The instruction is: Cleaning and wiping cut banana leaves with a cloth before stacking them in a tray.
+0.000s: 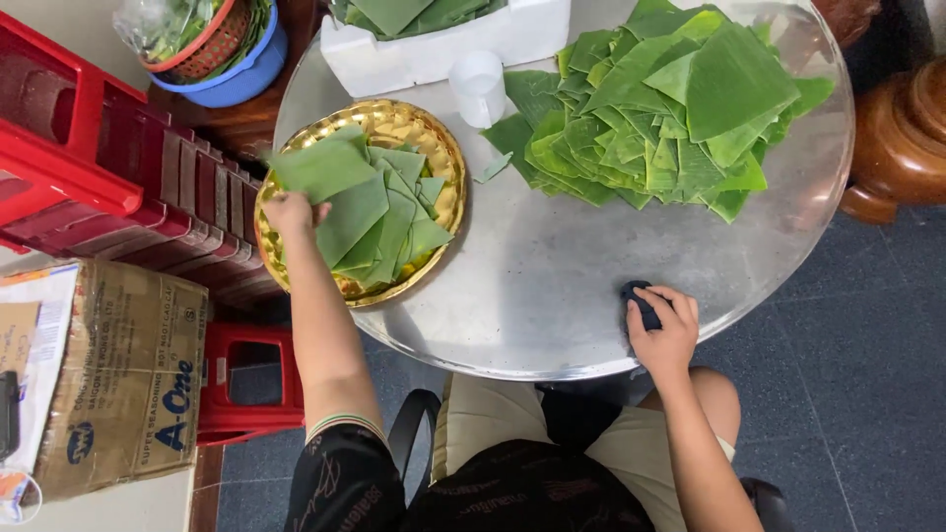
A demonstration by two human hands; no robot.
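Observation:
My left hand (291, 212) holds a green leaf piece (323, 167) by its edge, over the left rim of a round gold tray (434, 138). Several cut leaf pieces (389, 227) lie stacked in that tray. My right hand (665, 330) rests near the front edge of the round metal table (562, 286), closed on a small dark object (642, 303). A big heap of green leaf pieces (660, 108) covers the far right of the table.
A white foam box (443, 49) of leaves and a white cup (479, 87) stand at the back. Left of the table are red plastic stools (89, 158), a blue basin with a red basket (222, 49) and a cardboard box (123, 374). Wooden furniture (897, 138) stands right.

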